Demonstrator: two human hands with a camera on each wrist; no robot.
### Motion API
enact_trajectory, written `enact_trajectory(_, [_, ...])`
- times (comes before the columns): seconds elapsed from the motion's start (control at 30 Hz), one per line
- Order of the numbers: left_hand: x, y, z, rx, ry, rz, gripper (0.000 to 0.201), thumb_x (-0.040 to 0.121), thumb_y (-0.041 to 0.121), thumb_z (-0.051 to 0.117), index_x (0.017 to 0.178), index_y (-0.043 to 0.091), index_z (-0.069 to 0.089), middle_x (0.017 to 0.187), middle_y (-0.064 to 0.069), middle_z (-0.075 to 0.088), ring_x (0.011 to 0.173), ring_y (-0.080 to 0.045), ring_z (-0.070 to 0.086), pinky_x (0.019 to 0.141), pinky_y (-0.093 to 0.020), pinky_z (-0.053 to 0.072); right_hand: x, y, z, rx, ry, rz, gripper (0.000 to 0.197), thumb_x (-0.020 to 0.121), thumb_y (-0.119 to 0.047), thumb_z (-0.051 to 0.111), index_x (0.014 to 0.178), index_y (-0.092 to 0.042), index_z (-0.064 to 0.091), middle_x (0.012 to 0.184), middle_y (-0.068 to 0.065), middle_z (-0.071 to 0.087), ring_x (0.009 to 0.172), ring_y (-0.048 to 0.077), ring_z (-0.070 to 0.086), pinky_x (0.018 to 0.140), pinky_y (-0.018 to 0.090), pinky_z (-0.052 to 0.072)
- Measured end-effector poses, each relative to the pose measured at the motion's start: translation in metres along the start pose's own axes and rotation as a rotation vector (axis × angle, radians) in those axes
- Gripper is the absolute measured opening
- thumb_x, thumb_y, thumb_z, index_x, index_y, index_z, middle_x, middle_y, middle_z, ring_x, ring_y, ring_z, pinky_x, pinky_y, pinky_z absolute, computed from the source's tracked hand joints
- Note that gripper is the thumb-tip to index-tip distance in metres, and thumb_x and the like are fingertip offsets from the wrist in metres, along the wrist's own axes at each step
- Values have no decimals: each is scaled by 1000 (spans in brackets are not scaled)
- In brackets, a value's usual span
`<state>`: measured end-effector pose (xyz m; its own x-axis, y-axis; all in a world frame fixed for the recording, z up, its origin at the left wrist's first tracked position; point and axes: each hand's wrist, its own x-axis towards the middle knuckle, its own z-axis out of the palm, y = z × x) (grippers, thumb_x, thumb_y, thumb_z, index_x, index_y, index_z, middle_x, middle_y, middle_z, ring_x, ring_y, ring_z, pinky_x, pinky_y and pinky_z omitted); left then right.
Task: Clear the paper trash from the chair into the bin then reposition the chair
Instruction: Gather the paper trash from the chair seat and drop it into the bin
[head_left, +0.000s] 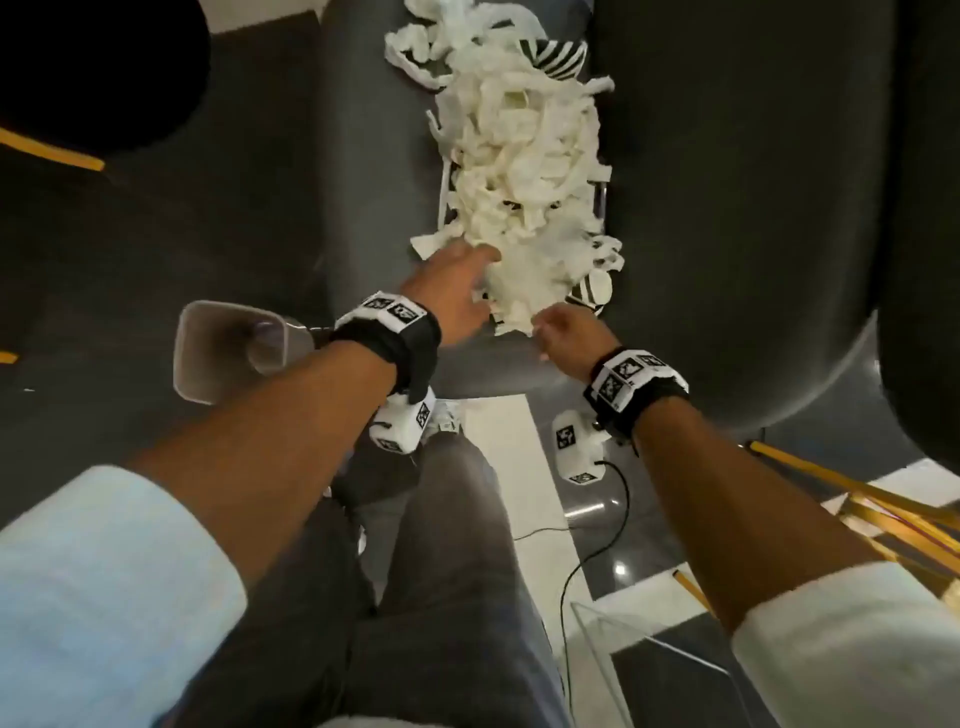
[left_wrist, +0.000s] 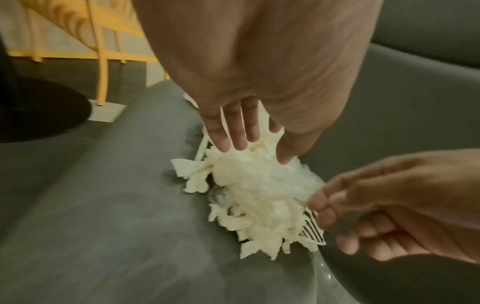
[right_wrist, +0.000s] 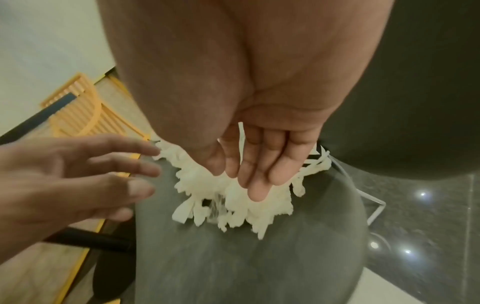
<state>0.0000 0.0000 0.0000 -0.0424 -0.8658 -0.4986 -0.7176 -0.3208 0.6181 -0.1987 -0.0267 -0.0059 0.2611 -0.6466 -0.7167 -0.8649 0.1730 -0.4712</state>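
A heap of white shredded paper (head_left: 519, 182) runs down the middle of the grey chair seat (head_left: 363, 156), with black-and-white striped scraps (head_left: 556, 54) mixed in. My left hand (head_left: 480, 262) reaches in from the left, its straight fingers (left_wrist: 241, 133) touching the near end of the paper (left_wrist: 259, 195). My right hand (head_left: 545, 325) hovers at the front edge of the heap. Its fingers (right_wrist: 257, 181) lie stretched out over the paper (right_wrist: 233, 203), holding nothing. A pale square bin (head_left: 228, 348) stands on the floor left of the chair, beside my left wrist.
Another grey chair (head_left: 753, 208) stands close on the right. A black round base (head_left: 78, 67) is at the upper left. Yellow chair legs (head_left: 883, 499) and a clear box (head_left: 649, 639) lie at the lower right. A black cable (head_left: 597, 525) trails over the tiled floor.
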Motion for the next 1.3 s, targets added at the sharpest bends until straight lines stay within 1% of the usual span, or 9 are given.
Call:
enact_trajectory(0.2, [55, 14, 40, 300, 6, 15, 79, 71, 21, 72, 141, 41, 41, 145, -8, 27, 128, -36, 33, 101, -48, 40, 30, 7, -20, 146, 92, 50, 19, 89, -19, 56, 102, -15, 69, 101, 5, 73, 87, 25, 73, 90, 43, 57])
enact_trajectory(0.33, [56, -13, 52, 328, 89, 49, 24, 81, 15, 64, 102, 26, 69, 144, -8, 39, 126, -39, 38, 98, -50, 40, 33, 10, -10, 180, 133, 36, 14, 90, -19, 56, 98, -19, 68, 88, -10, 67, 82, 19, 73, 86, 38, 58])
enact_trajectory(0.43, [46, -37, 52, 178, 146, 79, 12, 89, 9, 52, 93, 13, 63, 122, -11, 57, 111, -37, 51, 88, -45, 48, 29, 11, -1, 155, 213, 16, 17, 90, -20, 55, 102, -19, 67, 88, -13, 64, 87, 16, 70, 87, 33, 56])
enact_trajectory(0.6, [28, -74, 46, -146, 239, -236, 11, 87, 12, 50, 96, 17, 45, 85, -11, 63, 80, -38, 60, 71, -44, 51, 27, 11, 16, -48, 279, -99, 36, 87, -19, 62, 123, -18, 60, 116, -1, 60, 92, 15, 59, 85, 22, 43])
enact_trajectory(0.83, [29, -92, 47, -272, 243, -345, 43, 89, 47, 36, 91, 15, 65, 108, -16, 57, 107, -34, 52, 93, -38, 45, 36, 14, 7, -278, 588, -10, 56, 80, -15, 62, 135, -13, 50, 138, 16, 44, 124, 37, 44, 103, 45, 45])
enact_trajectory(0.9, [34, -86, 54, -270, 254, -351, 46, 83, 62, 46, 72, 19, 57, 107, -11, 52, 105, -25, 47, 94, -31, 42, 40, 23, -4, -282, 513, 182, 71, 80, -12, 63, 146, -12, 34, 147, 18, 36, 132, 41, 38, 108, 50, 39])
enact_trajectory(0.97, [41, -80, 59, -310, 321, -301, 37, 80, 45, 66, 64, 15, 52, 107, -7, 50, 94, -18, 49, 85, -20, 40, 46, 32, -9, -213, 355, 325, 80, 83, -12, 66, 150, -15, 23, 150, 15, 34, 136, 41, 40, 110, 52, 38])
enact_trajectory(1.13, [50, -53, 58, -392, 374, -228, 16, 81, -6, 51, 88, 9, 48, 90, -8, 54, 77, -23, 52, 66, -29, 39, 52, 45, -1, -332, 280, 269, 57, 79, -24, 74, 129, -23, 47, 133, 13, 40, 123, 38, 47, 94, 48, 49])
enact_trajectory(1.3, [46, -49, 62, -396, 178, -249, 61, 85, 21, 48, 145, 28, 37, 136, -6, 50, 117, -27, 54, 97, -38, 48, 53, 35, 9, -313, 208, 243, 69, 69, -54, 77, 118, -16, 48, 123, 8, 54, 113, 31, 56, 90, 45, 53])
